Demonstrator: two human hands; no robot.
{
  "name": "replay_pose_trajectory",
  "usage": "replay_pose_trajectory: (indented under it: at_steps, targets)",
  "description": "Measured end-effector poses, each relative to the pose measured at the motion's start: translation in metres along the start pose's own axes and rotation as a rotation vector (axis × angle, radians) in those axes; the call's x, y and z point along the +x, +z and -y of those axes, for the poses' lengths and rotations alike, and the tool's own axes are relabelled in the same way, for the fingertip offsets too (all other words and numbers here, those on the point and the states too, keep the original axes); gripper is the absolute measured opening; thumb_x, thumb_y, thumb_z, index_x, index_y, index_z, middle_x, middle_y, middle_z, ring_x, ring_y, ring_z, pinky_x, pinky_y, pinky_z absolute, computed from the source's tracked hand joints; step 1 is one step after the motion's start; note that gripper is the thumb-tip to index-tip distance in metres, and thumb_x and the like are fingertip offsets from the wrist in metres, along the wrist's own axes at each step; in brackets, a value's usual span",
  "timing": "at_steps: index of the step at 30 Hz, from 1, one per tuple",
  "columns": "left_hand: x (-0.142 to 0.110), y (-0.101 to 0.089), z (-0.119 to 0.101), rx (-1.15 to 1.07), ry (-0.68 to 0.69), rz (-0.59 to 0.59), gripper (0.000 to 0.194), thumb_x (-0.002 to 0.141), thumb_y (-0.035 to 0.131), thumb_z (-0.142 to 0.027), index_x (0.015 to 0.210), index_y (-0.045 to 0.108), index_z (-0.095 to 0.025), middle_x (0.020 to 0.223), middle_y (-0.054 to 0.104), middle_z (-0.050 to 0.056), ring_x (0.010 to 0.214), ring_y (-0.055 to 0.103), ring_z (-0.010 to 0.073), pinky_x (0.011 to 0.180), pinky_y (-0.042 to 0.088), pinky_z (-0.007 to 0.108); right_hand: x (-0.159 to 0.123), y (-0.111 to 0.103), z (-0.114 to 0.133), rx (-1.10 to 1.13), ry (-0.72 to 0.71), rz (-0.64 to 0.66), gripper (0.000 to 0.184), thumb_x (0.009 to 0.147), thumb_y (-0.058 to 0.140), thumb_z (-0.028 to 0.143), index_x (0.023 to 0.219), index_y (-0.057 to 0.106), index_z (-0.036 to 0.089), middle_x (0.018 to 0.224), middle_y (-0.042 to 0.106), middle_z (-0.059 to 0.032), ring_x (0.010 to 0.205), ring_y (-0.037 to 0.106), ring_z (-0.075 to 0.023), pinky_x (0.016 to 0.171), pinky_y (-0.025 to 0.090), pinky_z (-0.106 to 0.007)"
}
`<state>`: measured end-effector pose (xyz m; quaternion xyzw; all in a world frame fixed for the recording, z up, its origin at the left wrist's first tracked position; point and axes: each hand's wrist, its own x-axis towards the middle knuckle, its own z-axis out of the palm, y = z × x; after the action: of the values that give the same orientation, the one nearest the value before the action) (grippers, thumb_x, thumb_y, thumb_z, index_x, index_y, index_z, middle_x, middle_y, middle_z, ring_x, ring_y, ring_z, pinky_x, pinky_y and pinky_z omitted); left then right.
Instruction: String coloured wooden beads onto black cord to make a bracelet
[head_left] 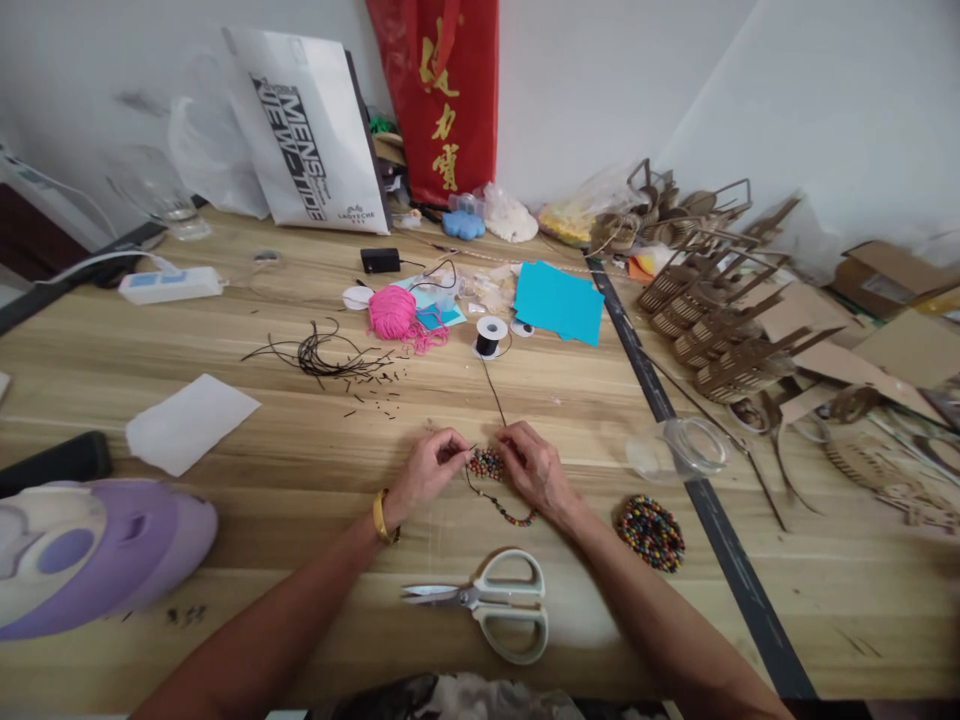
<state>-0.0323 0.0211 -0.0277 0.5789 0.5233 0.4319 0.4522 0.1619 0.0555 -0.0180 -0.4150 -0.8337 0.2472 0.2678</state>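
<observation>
My left hand (431,468), with a gold bangle at the wrist, pinches the end of a thin black cord (469,478). Close by on the right, my right hand (534,465) has its fingers pressed together on the cord beside a small pile of coloured beads (487,463). From there the cord runs up to a spool of black cord (488,338). Below the hands a strung length of beads (517,518) curves over the table. Scissors with pale handles (480,600) lie nearer to me. A heap of beaded strands (651,533) rests right of my right forearm.
Cut black cords (322,355) and short snippets lie left of the spool, below pink yarn (393,312). Blue sheets (559,302) lie further back. A purple and white device (112,550) occupies the left front. Brown slatted baskets (697,320) crowd the right. A clear tape roll (697,447) lies near the dark strip.
</observation>
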Motion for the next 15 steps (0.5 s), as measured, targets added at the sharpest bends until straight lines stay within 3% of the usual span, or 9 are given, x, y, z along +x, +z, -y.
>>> replay_pose_trajectory:
  at_steps: [3, 9, 13, 15]
  targets:
    - [0.001, 0.000, 0.001, -0.003, -0.010, 0.007, 0.013, 0.078, 0.062, -0.027, 0.075, 0.060, -0.014, 0.069, 0.061, 0.001, 0.062, 0.054, 0.0126, 0.059, 0.043, 0.023, -0.001, -0.010, 0.002, -0.023, -0.002, 0.101, 0.020, 0.090, 0.049, 0.020, 0.109, 0.055, 0.017, 0.094, 0.059, -0.0070, 0.076, 0.059, -0.0153, 0.069, 0.046, -0.026]
    - [0.000, 0.001, 0.001, 0.014, 0.039, 0.001, 0.010, 0.078, 0.061, -0.024, 0.073, 0.059, -0.015, 0.079, 0.064, 0.005, 0.073, 0.059, 0.0153, 0.065, 0.048, 0.025, -0.002, -0.021, -0.001, -0.013, 0.014, 0.271, 0.050, 0.076, 0.069, 0.018, 0.121, 0.049, 0.016, 0.087, 0.054, -0.0019, 0.071, 0.056, -0.0136, 0.066, 0.045, -0.025]
    - [-0.002, 0.004, 0.000, 0.034, 0.068, 0.029, 0.007, 0.078, 0.059, -0.020, 0.073, 0.059, -0.015, 0.106, 0.065, 0.012, 0.091, 0.062, 0.0201, 0.071, 0.050, 0.029, 0.002, -0.019, 0.003, -0.098, 0.065, 0.364, 0.041, 0.071, 0.070, 0.014, 0.108, 0.054, 0.017, 0.087, 0.053, -0.0010, 0.071, 0.055, -0.0135, 0.065, 0.043, -0.024]
    - [-0.004, 0.004, -0.001, 0.063, 0.065, 0.046, 0.006, 0.078, 0.058, -0.019, 0.074, 0.059, -0.015, 0.110, 0.065, 0.013, 0.092, 0.062, 0.0208, 0.074, 0.050, 0.030, 0.006, -0.019, 0.007, -0.139, 0.064, 0.390, 0.033, 0.072, 0.069, 0.013, 0.102, 0.055, 0.016, 0.088, 0.053, -0.0019, 0.074, 0.055, -0.0142, 0.067, 0.042, -0.024]
